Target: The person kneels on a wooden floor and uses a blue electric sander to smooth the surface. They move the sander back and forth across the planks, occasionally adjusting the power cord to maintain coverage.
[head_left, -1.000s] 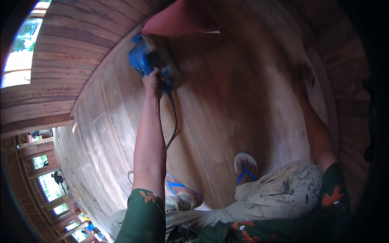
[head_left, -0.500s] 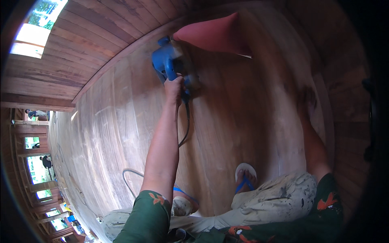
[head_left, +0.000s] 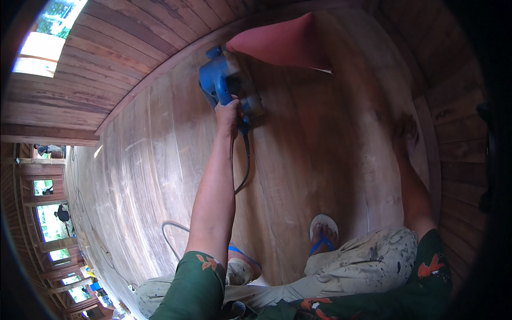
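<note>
plank floor (head_left: 293, 165), right hand (head_left: 406, 128) seemingly palm-down

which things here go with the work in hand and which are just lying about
With the work:
- blue power tool, gripped by the left hand
- pinkish-red bag, tip meeting the tool
- dark cord
- wooden floor beneath

Apart from it, far left:
- small blue item
- small yellow item
Both too small to identify.

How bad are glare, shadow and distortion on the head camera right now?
All in the head view: window at upper left partly blown white; pale glare across the floor at left; right hand dim in shadow; wall bowed along its lower edge; corners black.
</note>
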Available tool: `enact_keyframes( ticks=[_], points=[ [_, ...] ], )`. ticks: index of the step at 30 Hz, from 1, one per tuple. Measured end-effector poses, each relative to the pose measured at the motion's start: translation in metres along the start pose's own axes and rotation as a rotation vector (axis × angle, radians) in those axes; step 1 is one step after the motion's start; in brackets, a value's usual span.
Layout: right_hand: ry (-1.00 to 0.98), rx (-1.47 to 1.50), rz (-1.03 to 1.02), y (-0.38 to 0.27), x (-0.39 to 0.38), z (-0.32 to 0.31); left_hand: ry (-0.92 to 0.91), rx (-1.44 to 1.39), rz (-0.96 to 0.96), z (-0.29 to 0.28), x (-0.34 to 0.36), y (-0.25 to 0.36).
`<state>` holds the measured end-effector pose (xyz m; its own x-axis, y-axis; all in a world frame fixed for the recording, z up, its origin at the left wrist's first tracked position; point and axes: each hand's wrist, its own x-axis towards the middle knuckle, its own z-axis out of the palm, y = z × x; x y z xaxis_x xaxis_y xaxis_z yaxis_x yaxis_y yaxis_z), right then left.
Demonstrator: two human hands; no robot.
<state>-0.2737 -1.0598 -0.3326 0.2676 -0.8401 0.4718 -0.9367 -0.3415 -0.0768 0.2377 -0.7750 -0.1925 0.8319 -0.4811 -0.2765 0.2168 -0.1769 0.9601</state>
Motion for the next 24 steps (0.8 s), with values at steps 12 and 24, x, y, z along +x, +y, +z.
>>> enact_keyframes(
  ticks=[12, 24],
  points=[
    [-0.068, -0.035, 0.038, -0.005, 0.001, -0.006, -0.002, -0.003, -0.006, -0.003, 0.0, 0.0],
    [-0.057, -0.015, 0.047, 0.003, -0.002, 0.005, -0.017, -0.005, -0.016, -0.005, 0.0, 0.001]
  ],
)
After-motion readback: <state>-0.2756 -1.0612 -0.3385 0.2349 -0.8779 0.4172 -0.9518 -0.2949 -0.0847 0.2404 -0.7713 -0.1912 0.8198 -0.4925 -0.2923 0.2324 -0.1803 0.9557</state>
